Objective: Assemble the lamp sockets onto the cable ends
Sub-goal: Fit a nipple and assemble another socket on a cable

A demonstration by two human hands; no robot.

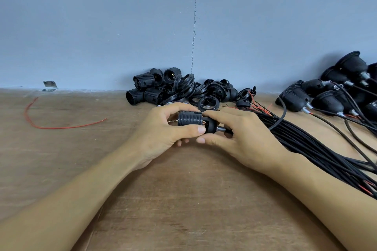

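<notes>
Our left hand (pixel 161 130) curls round the ribbed black socket (pixel 188 118), thumb in front. Our right hand (pixel 240 134) pinches the socket's cap (pixel 211 126) right against it, over the wooden table (pixel 183 199). Black cables (pixel 306 144) run off to the right. More loose socket parts (pixel 173 89) sit piled by the wall, and a red wire (pixel 61 127) lies far left.

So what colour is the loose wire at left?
The loose wire is red, head view.

Blue-grey wall (pixel 102 16) behind wooden table (pixel 183 199)
</notes>
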